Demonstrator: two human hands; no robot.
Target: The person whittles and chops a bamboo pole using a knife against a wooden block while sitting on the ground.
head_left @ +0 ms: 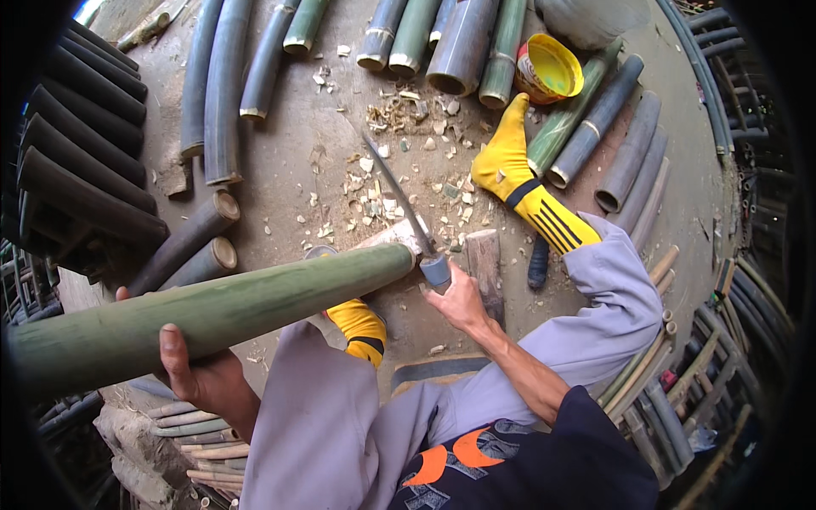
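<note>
Seen from above, a person in grey trousers (314,425) and yellow socks (531,204) sits low over bare, dusty ground (289,153), legs spread. A thick green bamboo pole (229,306) slants across the left half of the view, from the lower left edge up to its cut end near the middle. The left hand (204,374) holds the pole from below, its grip spread wide around the round stem, with the thumb against the near side. The right hand (463,297) has its grip closed on a long-bladed knife (396,189) just below a blue-grey collar at the base of the blade. The blade points away and to the left, and its base is just beside the pole's cut end; whether they touch cannot be told. Pale wood chips (450,191) are scattered beyond the knife. A short wooden block (484,268) lies just beside the right hand. Farther off, a red and yellow tub (523,72), yellow inside, stands near the toes of the right foot, among cut green and grey bamboo lengths (463,47). Dark bamboo lengths (93,200) are stacked at the left.
</note>
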